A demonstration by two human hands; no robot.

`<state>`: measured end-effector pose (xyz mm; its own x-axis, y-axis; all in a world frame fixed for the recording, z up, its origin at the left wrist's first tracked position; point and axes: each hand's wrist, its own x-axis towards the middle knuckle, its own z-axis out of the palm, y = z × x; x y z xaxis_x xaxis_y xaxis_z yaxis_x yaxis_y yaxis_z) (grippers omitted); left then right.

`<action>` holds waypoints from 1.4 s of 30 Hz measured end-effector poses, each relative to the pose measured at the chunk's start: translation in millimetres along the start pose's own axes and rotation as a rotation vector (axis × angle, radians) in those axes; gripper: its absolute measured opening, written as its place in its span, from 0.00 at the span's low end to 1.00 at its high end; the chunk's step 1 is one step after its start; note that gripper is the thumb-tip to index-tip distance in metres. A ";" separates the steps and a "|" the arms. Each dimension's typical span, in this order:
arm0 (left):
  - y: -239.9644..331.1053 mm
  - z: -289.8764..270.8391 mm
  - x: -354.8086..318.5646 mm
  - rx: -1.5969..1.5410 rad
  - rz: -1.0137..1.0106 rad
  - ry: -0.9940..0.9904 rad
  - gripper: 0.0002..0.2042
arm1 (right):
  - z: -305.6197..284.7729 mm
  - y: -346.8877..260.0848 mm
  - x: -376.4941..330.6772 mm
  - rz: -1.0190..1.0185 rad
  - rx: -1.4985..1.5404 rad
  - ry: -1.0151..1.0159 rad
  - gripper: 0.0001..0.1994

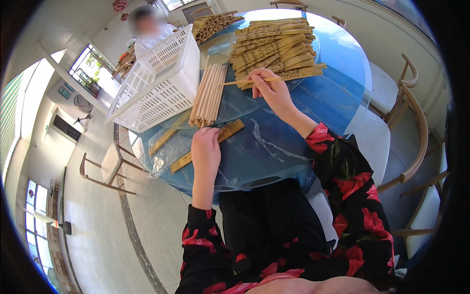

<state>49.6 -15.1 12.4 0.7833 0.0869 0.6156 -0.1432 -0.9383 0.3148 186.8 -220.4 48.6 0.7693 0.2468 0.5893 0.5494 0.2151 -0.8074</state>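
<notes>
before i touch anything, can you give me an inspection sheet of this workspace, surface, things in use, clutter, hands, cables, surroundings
Surface: round blue table with white veining, glossy.
Things in use: pale wooden sticks lie side by side; a pile of flat yellow strips stands behind the right hand.
Clutter: white slotted basket left of the sticks; heap of brown sticks at the far side.
Hands: right pinches a thin yellow strip; left hand lies over another yellow strip, grip hidden.
Cables: nothing seen.
Surroundings: wooden-framed chairs around the table; a person beyond the basket.
</notes>
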 end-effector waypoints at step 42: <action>-0.1 -16.1 -3.6 -1.391 -0.417 0.499 0.13 | 14.1 -1.7 -20.0 0.023 -0.245 -0.752 0.12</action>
<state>37.0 -9.9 21.7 0.6744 0.6223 0.3973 -0.6287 0.2019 0.7509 165.9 -212.4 38.5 0.4025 0.8398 0.3643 0.6595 0.0100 -0.7516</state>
